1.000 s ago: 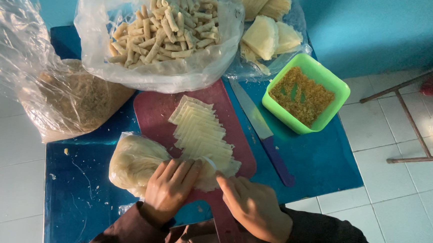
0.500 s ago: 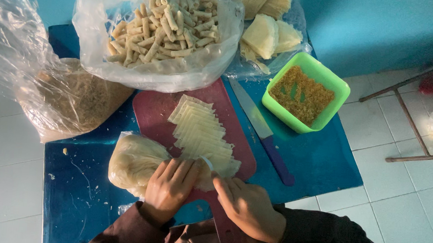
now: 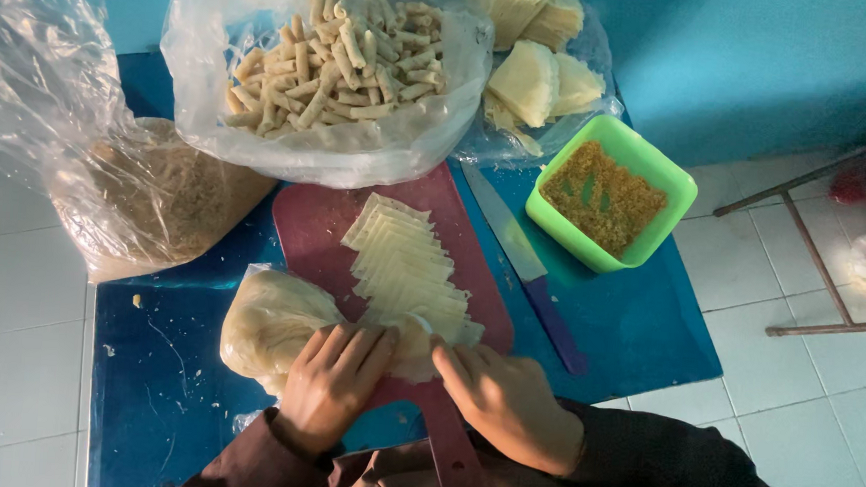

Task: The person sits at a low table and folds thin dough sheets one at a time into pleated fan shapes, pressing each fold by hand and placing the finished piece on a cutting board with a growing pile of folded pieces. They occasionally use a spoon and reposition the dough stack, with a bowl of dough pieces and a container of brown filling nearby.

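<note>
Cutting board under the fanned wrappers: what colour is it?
Dark red cutting board, seen in the head view.

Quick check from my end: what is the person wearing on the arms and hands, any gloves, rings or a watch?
Both hands are bare: no gloves show on the left hand or the right hand, and no rings or watch are visible. Long dark brown sleeves of soft fabric cover both arms down to the wrists, the left cuff slightly bunched. No markings show on the cloth.

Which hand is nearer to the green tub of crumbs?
Right. The right hand lies below and left of the green tub, beside the knife. The left hand lies farther left, next to the dough bag.
</note>
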